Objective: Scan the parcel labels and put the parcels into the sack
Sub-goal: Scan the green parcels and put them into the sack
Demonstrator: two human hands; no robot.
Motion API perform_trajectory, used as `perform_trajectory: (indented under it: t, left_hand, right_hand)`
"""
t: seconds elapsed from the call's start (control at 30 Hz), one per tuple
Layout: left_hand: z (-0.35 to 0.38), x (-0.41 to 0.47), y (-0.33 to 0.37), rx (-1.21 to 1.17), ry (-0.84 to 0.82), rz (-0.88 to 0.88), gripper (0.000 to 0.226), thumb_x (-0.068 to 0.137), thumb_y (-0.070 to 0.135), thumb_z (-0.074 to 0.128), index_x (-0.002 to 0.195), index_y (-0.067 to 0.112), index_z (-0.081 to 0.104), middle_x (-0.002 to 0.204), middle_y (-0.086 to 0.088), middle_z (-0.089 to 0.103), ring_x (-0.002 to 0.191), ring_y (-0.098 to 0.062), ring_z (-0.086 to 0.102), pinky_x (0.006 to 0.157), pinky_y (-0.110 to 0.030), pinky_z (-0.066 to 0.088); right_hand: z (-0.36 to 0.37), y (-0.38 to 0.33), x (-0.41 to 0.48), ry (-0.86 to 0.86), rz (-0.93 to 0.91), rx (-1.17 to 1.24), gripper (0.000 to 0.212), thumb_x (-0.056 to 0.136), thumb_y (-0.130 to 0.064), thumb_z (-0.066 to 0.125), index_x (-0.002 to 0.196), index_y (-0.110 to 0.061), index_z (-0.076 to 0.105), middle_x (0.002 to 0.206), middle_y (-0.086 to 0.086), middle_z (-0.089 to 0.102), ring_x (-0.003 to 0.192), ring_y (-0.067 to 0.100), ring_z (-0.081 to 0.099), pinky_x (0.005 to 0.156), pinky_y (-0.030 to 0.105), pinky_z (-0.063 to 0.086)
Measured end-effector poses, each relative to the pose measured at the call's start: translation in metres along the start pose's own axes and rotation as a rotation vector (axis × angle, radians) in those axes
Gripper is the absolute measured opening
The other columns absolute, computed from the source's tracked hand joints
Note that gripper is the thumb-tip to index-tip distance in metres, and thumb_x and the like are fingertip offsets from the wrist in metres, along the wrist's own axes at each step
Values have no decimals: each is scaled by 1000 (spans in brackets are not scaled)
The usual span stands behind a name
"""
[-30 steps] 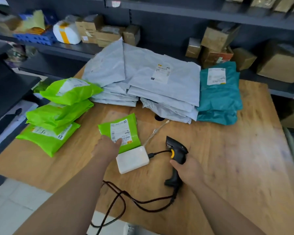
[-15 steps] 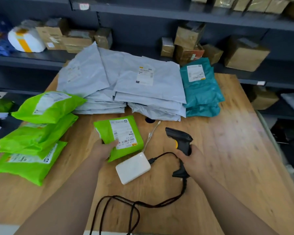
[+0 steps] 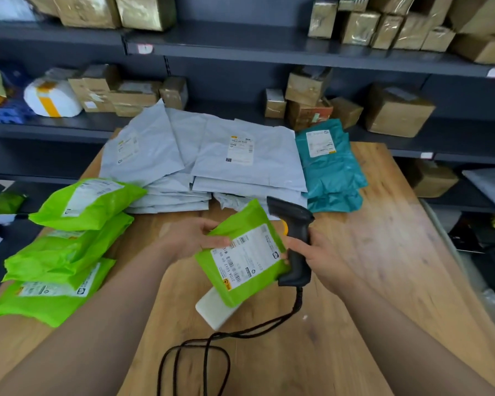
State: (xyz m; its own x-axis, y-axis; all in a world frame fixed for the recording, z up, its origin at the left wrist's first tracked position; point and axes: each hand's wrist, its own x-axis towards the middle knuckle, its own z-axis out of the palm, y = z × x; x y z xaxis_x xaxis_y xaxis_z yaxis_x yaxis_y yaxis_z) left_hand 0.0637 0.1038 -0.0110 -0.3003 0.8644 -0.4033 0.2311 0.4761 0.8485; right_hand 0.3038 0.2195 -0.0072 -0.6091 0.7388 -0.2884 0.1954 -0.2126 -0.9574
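Observation:
My left hand (image 3: 193,237) grips a small green parcel (image 3: 242,254) by its upper left edge and holds it tilted above the wooden table (image 3: 383,252), white label facing up. Just right of the parcel, my right hand (image 3: 317,252) is closed around the handle of a black barcode scanner (image 3: 293,238) with a yellow trigger. The scanner's head sits at the parcel's upper right corner. A stack of green parcels (image 3: 69,238) lies at the left. Grey parcels (image 3: 206,164) and teal parcels (image 3: 330,167) are piled at the back. No sack is in view.
A white box (image 3: 215,308) lies on the table under the held parcel, and the scanner's black cable (image 3: 212,347) loops toward the near edge. Dark shelves (image 3: 269,50) behind the table hold cardboard boxes and wrapped packages. More items sit low at the right.
My left hand has lifted the small green parcel off the table and turned it toward the scanner. My right hand has raised the scanner beside it. The camera has tilted up.

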Motion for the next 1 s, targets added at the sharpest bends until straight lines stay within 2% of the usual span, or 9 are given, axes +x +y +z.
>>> perform_trajectory:
  t: [0.13,0.3,0.37,0.43,0.53,0.63,0.73,0.8,1.0]
  left_hand:
    - [10,2,11,-73,8,-34,35,67,22,85,100,18,73,92,-2,76,84,-14,70,83,-28,55]
    - [24,3,3,-373,186,-101,50,67,20,84,111,10,64,107,-8,70,85,-17,68,71,-28,53]
    - [33,-2,-6,-469,83,-148,58,65,20,85,115,7,60,111,-11,70,88,-21,71,74,-32,58]
    - [44,-6,-17,-374,-45,-216,69,61,23,90,119,9,56,113,-9,70,98,-26,69,82,-39,58]
    - [61,-7,-23,-363,-43,-212,59,73,15,82,124,12,51,120,-9,65,105,-26,66,86,-42,57]
    - [71,-5,-18,-606,30,-168,53,75,10,78,122,12,54,118,-13,67,101,-31,68,79,-44,59]
    - [75,-4,-15,-814,138,-136,62,69,10,78,123,-1,50,114,-20,67,95,-31,70,67,-35,59]
    - [74,-5,-12,-866,185,-121,50,79,5,72,122,-8,50,112,-22,67,88,-25,71,63,-29,57]
    - [60,-3,-13,-663,349,-51,32,82,12,73,112,11,63,108,-12,70,90,-25,70,79,-41,57]
  right_hand:
    - [-2,5,-1,-76,69,48,5,92,-4,58,96,-7,56,74,13,63,59,16,64,59,28,54]
    - [-9,19,-3,35,92,97,13,91,-7,60,103,-2,57,77,14,66,63,15,66,60,26,56]
    - [-13,22,-3,95,95,138,12,92,-8,60,102,-1,58,75,12,67,61,15,65,59,26,56]
    - [-18,25,-1,143,105,197,10,92,-9,60,101,-5,61,79,8,70,62,15,66,60,28,57]
    - [-23,28,-1,171,113,227,13,92,-11,62,104,-8,60,82,6,71,63,16,68,61,30,58]
    - [-26,31,-5,184,101,165,16,92,-12,62,107,-7,59,84,9,70,69,18,67,60,27,56]
    - [-27,32,-12,164,61,107,15,93,-13,61,105,-4,60,76,13,68,67,21,64,60,27,55]
    - [-27,28,-18,191,39,40,11,91,-12,62,96,-2,60,68,12,66,62,20,62,56,25,52]
    - [-28,17,-36,224,31,-58,15,81,-10,71,78,1,60,60,13,58,60,25,53,63,36,46]
